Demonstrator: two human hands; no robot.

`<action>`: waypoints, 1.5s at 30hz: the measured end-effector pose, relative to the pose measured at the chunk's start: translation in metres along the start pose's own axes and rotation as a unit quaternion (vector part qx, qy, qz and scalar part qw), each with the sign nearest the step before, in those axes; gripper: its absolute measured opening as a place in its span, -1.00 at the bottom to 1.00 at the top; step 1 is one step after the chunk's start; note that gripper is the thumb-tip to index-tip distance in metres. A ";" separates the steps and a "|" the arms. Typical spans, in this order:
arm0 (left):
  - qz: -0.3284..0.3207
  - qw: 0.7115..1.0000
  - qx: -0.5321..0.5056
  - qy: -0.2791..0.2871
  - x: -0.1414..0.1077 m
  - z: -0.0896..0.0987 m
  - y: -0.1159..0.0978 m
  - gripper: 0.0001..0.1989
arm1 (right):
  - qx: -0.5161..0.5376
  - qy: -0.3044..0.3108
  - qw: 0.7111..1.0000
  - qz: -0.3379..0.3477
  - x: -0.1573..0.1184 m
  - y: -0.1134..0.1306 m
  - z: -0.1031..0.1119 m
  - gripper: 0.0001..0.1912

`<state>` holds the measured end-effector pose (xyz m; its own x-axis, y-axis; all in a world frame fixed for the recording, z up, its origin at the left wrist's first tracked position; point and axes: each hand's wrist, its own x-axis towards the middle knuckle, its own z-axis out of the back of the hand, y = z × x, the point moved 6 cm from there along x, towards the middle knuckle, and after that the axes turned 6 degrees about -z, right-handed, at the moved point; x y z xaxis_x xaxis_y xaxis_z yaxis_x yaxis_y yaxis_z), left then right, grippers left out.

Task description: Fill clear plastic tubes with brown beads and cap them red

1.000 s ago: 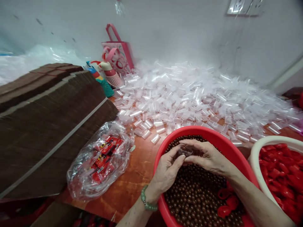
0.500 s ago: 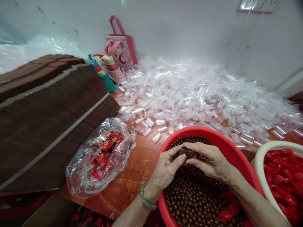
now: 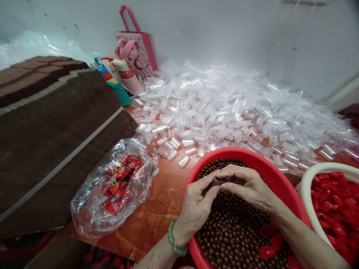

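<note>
Above a red basin full of brown beads, my left hand and my right hand meet at the fingertips. Between them they pinch a small dark piece, mostly covered by the fingers. A green bead bracelet is round my left wrist. Several red pieces lie on the beads below my right forearm.
Clear plastic sleeves cover the back of the table. On the left are stacked brown cardboard and a clear bag with red packets. A white tub of red pieces stands right. Bottles and a pink bag stand behind.
The fingers have closed further over the dark piece, so less of it shows. My left hand is turned more upright. The view has shifted slightly.
</note>
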<state>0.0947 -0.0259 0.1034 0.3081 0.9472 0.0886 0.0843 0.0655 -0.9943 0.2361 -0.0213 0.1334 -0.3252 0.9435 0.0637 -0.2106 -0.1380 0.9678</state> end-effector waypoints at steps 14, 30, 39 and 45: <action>-0.087 0.995 0.035 0.020 -0.002 -0.005 -0.008 -0.72 | 0.162 0.013 0.975 -0.152 0.005 -0.011 -0.005 -0.81; -0.016 0.997 0.021 0.069 -0.002 -0.008 -0.004 -0.75 | 0.195 0.058 0.959 -0.195 0.007 -0.015 -0.008 -0.72; 0.074 0.996 -0.051 0.028 -0.001 0.001 0.007 -0.86 | -0.046 -0.127 0.980 -0.144 -0.011 -0.007 0.065 -0.66; 0.096 0.993 -0.052 0.042 -0.005 0.002 0.012 -0.78 | -0.419 -0.111 0.876 -0.214 -0.033 -0.015 0.093 -0.73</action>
<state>0.0919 -0.0288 0.0911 0.4053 0.9095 -0.0925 0.1131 -0.1503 -0.9821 0.3358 -0.0225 0.1389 0.1163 0.9853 -0.1250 -0.9015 0.1575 0.4031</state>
